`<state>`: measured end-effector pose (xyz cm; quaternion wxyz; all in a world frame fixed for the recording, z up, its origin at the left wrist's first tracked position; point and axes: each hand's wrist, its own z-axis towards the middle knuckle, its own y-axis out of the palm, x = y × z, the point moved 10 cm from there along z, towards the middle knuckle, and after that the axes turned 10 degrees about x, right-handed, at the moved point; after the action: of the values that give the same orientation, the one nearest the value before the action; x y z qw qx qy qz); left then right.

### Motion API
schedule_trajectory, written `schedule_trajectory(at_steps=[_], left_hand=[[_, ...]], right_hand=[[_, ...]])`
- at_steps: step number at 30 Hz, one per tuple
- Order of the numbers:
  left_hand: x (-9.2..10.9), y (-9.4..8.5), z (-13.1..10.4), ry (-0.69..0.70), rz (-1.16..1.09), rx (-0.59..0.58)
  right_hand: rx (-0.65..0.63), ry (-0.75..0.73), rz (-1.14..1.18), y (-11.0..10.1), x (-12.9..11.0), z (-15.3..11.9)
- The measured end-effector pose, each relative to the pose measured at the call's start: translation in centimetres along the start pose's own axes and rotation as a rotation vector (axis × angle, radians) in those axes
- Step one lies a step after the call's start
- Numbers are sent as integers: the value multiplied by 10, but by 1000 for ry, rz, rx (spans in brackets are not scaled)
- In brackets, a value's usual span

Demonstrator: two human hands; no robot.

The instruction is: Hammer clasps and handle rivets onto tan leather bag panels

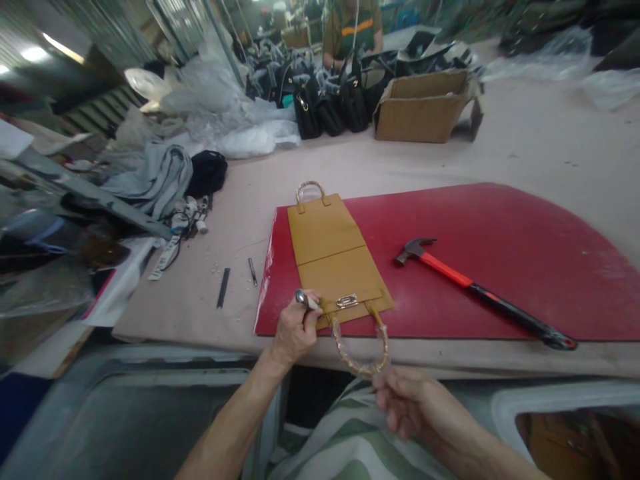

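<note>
A flat mustard-yellow bag panel [331, 230] with a crease across its middle lies on the red mat. Near its close edge sits a silver metal clasp [347, 301]. One plastic-wrapped handle [311, 184] curves off the far end, and another wrapped handle [361, 367] hangs over the table edge towards me. My left hand [297, 327] is closed around a short metal rod-like tool [303, 297], at the panel's near left corner. Thumb and fingers of my right hand [407, 400] pinch the bottom of the near handle, below the table edge.
A claw hammer [470, 285] with a red and black handle rests on the red mat [525, 247]. Left of the mat lie a dark flat strip [223, 288] and a small metal rod [253, 272]. Black bags [330, 110], a cardboard box [425, 110] and a person [353, 33] are farther back.
</note>
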<state>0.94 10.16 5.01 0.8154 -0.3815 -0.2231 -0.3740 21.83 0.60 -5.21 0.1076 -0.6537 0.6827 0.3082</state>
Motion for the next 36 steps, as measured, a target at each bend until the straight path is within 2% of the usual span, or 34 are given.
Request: schedule_trajectory(at_steps=[2,5,6,7,8,10,12,14,16,19,21,22,24,25,28,29,31,32,34,36], left_hand=[[-2,0,-1,-24,-7,7],[-3,2,-2,-57,-14,-15],[-4,3,-2,-63,-17,-23],[-4,4,-2,-69,-19,-32],[-4,4,-2,-73,-20,-37],[-6,4,-2,-84,-17,-32],[-8,5,-3,-101,-15,-30],[-10,6,-4,-122,-27,-34],[-10,7,-4,-141,-45,-34],[-9,6,-2,-155,-65,-19],[-8,5,-1,-157,-77,-13],[-8,5,-1,-156,-80,-12],[-8,6,-1,-158,-78,-15],[-8,6,-1,-161,-75,-21],[-10,7,-2,-168,-65,-44],[-10,8,-2,-170,-62,-49],[-9,8,-2,-166,-47,-52],[-9,8,-2,-159,-36,-55],[-7,9,-2,-142,-14,-60],[-7,9,-2,-137,-8,-58]], right_hand=[[136,-208,-274,-36,-42,-6],[534,-799,-767,-83,-142,-29],[673,-993,-901,-91,-170,-41],[770,-1113,-1071,-94,-189,-45],[856,-1163,-1231,-99,-201,-44],[951,-1143,-1492,-108,-218,-32],[946,-1059,-1566,-117,-227,-19],[823,-914,-1437,-125,-228,-7],[594,-684,-1104,-127,-215,8],[264,-331,-523,-100,-176,16],[210,-256,-321,-77,-165,8],[219,-277,-307,-66,-167,0],[241,-412,-404,-38,-180,-22],[250,-524,-495,-22,-192,-38],[349,-1012,-718,27,-235,-98],[383,-1173,-784,42,-243,-117],[355,-1415,-966,73,-245,-139],[306,-1480,-1085,86,-240,-141],[197,-1519,-1315,101,-228,-137],[200,-1520,-1382,100,-228,-137]])
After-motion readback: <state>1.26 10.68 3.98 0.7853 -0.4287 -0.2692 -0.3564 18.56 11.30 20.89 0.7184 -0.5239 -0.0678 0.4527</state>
